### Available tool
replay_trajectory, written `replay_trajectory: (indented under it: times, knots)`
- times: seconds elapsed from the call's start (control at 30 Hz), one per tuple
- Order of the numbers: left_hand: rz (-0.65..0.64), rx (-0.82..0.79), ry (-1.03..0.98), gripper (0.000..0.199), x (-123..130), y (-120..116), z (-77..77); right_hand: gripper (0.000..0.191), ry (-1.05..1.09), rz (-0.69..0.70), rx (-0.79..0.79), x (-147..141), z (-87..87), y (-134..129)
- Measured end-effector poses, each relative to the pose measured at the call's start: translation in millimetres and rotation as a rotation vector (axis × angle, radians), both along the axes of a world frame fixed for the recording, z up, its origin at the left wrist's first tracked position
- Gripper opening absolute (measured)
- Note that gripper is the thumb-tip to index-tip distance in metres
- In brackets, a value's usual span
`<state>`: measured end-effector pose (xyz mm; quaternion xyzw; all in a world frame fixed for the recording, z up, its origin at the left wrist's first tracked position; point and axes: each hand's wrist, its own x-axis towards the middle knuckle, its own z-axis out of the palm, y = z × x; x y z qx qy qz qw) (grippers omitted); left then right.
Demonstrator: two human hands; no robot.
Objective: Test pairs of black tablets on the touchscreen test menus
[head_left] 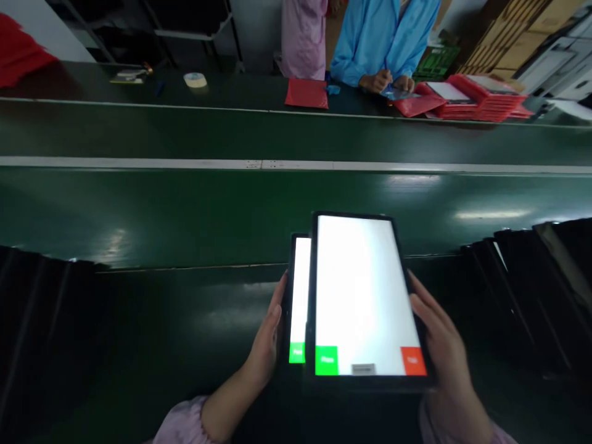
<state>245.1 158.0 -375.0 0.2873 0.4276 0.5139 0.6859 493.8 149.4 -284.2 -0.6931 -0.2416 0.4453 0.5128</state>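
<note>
Two black-framed tablets with lit white screens are held up over the dark work surface. The front tablet (363, 290) shows a green box at its lower left and a red one at its lower right. It overlaps the rear tablet (300, 296), of which only a left strip with a green box shows. My left hand (266, 339) is closed on the left edge of the rear tablet. My right hand (441, 336) grips the right edge of the front tablet, its fingers partly behind it.
Dark flat items stand in rows at the left (37, 308) and right (522, 290). Beyond the green bench (208, 216), a person in blue (383, 37) handles something beside red packets (485, 98). A tape roll (195, 80) and a red sheet (306, 93) lie there.
</note>
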Motion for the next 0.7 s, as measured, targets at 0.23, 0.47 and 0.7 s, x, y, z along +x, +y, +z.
replay_trajectory:
  times: [0.23,0.47,0.7]
  knots:
    - [0.1,-0.313,0.336,0.095,2.7,1.8,19.6,0.055,-0.191,0.338,0.194,-20.9,-9.2,2.1]
    - [-0.1,-0.222,0.302,0.103,56.6,-13.0,-1.5,0.084,-0.193,0.208,0.034,51.0,-26.9,-11.1]
    - [-0.698,0.107,0.2,0.135,156.3,22.5,31.6,0.072,-0.447,0.056,-0.008,127.6,-13.2,-47.1]
